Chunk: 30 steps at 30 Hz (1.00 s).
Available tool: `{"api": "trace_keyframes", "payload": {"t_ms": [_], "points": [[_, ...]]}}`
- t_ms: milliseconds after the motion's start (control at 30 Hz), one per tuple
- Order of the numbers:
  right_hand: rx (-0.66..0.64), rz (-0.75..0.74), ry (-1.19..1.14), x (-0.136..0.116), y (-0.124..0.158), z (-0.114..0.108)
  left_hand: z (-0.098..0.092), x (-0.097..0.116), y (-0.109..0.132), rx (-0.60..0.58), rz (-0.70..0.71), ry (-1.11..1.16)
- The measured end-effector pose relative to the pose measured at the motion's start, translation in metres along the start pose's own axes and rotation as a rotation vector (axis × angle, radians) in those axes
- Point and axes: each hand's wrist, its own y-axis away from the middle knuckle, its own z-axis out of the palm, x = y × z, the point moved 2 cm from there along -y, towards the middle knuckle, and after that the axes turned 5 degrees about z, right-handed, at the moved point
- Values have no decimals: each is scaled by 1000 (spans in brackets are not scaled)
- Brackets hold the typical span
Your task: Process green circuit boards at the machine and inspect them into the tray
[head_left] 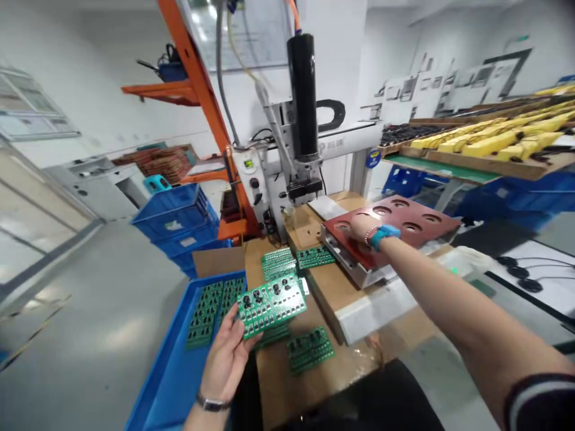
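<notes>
My left hand (229, 354) is closed on the left end of a green circuit board (287, 297), thumb on its top face. The board is tilted, and dark round components line its upper edge. My right hand (362, 227) is at the left part of a reddish-brown plate (418, 216) with oval cut-outs; its fingers are hidden or blurred. That plate lies on a metal base (359, 272). Below the held board, more circuit boards (311, 350) rest on the brown work surface. Another stack of boards (277, 263) lies behind it, beside a further board (315, 257).
At the left, a blue tray (166, 365) holds several circuit boards. A black cylinder (302, 96) on a machine hangs behind the plate. Blue crates (173, 215) stand on the floor. Black round parts with cables (518, 272) lie at the right, below yellow parts (489, 140) in boxes.
</notes>
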Motion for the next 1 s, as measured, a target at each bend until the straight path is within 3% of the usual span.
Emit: {"api": "trace_keyframes", "payload": {"t_ms": [167, 300, 467, 600, 833, 1000], "points": [[85, -20, -148, -13, 31, -23, -19, 11, 50, 17, -27, 12], [236, -110, -319, -19, 101, -30, -26, 9, 80, -3, -23, 5], [371, -318, -573, -16, 223, 1, -28, 5, 112, 41, -1, -41], [378, -439, -717, -13, 289, 23, -29, 0, 130, 67, -30, -76], [454, -672, -921, -26, 328, 23, -25, -6, 147, 52, -81, -108], [478, -642, -991, -32, 336, 25, -24, -6, 155, 78, -95, -87]]}}
